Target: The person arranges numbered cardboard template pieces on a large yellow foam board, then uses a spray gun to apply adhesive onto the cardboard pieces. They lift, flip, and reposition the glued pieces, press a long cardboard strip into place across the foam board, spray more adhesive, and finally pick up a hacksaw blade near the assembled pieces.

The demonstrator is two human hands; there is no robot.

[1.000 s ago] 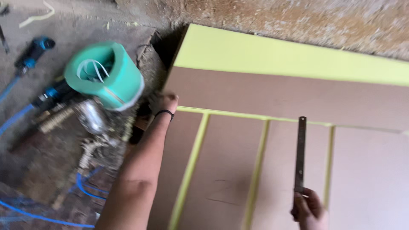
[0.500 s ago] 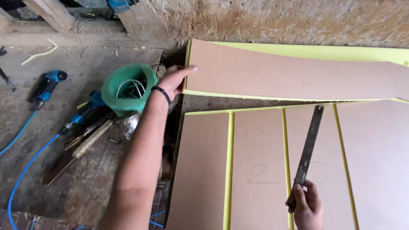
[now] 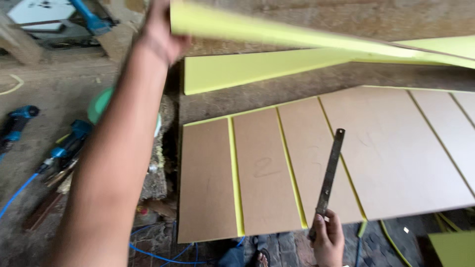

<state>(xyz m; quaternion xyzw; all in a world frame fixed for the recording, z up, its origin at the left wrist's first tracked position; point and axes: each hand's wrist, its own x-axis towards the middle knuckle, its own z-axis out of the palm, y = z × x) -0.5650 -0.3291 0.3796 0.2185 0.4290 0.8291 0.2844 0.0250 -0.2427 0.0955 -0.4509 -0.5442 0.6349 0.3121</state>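
Note:
My left hand [image 3: 163, 32] is raised high at the top left, gripping the end of a long yellow-green board strip [image 3: 277, 34] lifted off the stack and seen edge-on. My right hand [image 3: 326, 237] is low at the bottom, closed on the lower end of a dark metal ruler [image 3: 330, 173] that points up over several brown cut panels [image 3: 262, 173] with yellow-green edges lying side by side. Another yellow-green strip [image 3: 257, 69] lies flat behind the panels.
On the ground to the left lie blue power tools [image 3: 69, 146] with blue cords [image 3: 158, 252], a green round tub [image 3: 101, 104] partly hidden by my arm, and scrap wood. A sandalled foot [image 3: 260, 257] shows at the bottom edge.
My left hand has lifted the top strip up from the stack, tilting it on edge. The view has tipped down. The right hand still holds the ruler over the panels.

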